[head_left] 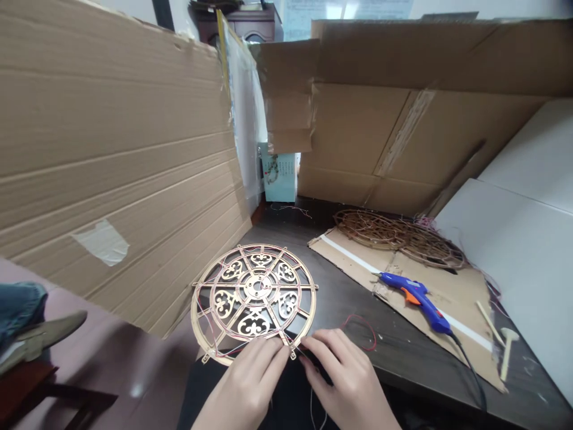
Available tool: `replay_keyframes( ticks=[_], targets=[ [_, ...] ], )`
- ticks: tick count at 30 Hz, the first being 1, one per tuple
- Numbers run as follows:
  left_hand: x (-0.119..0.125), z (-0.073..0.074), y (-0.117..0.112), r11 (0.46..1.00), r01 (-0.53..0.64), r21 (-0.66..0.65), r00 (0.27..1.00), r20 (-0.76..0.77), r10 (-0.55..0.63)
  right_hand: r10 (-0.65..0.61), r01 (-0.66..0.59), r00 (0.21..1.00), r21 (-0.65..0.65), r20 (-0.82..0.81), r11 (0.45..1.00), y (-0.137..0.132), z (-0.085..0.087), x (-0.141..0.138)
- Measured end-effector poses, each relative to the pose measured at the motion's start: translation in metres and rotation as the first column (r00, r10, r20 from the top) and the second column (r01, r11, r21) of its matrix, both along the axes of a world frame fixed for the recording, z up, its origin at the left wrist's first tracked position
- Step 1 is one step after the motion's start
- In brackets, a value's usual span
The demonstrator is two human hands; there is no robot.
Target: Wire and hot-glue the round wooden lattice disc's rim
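The thin fretwork disc [253,292] lies across the edge of the bench [344,304] and looks light and stiff but brittle, so its outer rim seems safest to hold. The left hand's [244,388] fingers [268,358] rest together on that rim, while the right hand's [349,382] fingers [322,352] curl together beside it, their hold hidden.

Left hand [244,382], right hand [347,382] — fingertips [286,352] almost touching

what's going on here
A person has both hands at the near edge of a round gold-coloured fretwork disc strung with thin wires: the left hand and right hand sit close together. To the right on the dark table, a blue glue gun lies on a cardboard sheet, near round lattice pieces.
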State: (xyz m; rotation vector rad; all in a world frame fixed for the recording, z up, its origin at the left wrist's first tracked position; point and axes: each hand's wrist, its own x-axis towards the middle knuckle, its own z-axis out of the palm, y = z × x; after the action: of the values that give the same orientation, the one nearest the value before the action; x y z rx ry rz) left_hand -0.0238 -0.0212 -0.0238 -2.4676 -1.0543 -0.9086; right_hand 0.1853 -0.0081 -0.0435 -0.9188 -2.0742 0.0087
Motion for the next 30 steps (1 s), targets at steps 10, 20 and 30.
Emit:
replay_keyframes(
  ticks=[10, 20, 30],
  targets=[
    [0.004, -0.003, 0.008, 0.992, 0.122, 0.026, 0.981, 0.152, -0.124, 0.081, -0.089, 0.977, 0.030, 0.198, 0.996, 0.026, 0.033, 0.017],
    [0.000, -0.012, 0.022, 0.989, 0.131, 0.065, 0.985, 0.105, -0.137, 0.099, -0.101, 0.984, 0.005, 0.151, 0.995, 0.047, 0.029, 0.017],
    [0.007, 0.015, 0.017, 0.995, 0.091, 0.049, 0.978, 0.185, -0.098, 0.239, -0.238, 0.970, 0.038, -0.032, 0.971, 0.027, 0.033, 0.011]
  ],
)
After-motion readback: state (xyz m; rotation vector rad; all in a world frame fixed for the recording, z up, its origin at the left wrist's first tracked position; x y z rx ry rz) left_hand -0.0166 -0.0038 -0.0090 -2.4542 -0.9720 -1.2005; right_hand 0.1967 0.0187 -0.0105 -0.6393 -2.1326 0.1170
